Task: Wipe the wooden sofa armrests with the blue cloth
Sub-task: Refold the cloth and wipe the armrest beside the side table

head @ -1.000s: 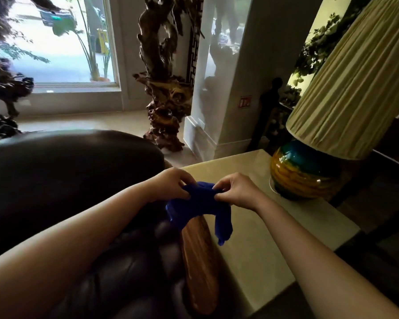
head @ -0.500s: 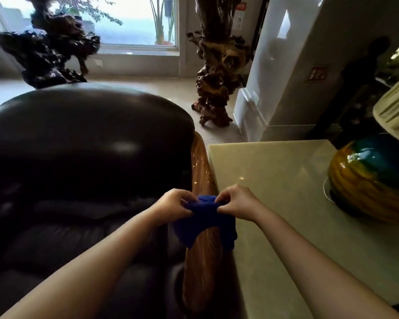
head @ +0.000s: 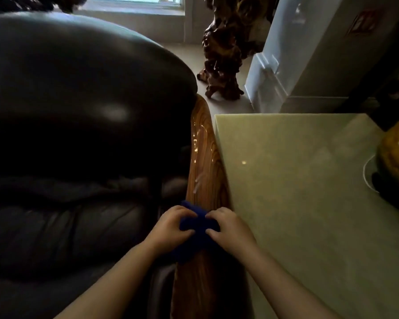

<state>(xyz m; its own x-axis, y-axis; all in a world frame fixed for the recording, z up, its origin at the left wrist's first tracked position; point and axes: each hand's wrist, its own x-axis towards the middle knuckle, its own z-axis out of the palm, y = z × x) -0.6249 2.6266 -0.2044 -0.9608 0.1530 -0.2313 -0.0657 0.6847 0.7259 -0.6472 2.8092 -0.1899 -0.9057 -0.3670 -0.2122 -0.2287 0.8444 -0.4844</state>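
I am reading no text; the red sign (head: 362,22) on the white pillar (head: 309,54) is possibly lettered, too blurred.

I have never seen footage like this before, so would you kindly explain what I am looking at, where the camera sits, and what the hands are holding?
There is no machine here: a person wears a wide-angle camera on the head, looking forward and down, so you see their own bare arms reaching in from the bottom. The left hand and right hand both grip a bunched blue cloth on or just above the glossy wooden armrest of a dark leather sofa. Right of the armrest stands a pale side table; on its far right edge sits a rounded amber lamp base. Behind, a gnarled root carving stands on the floor.
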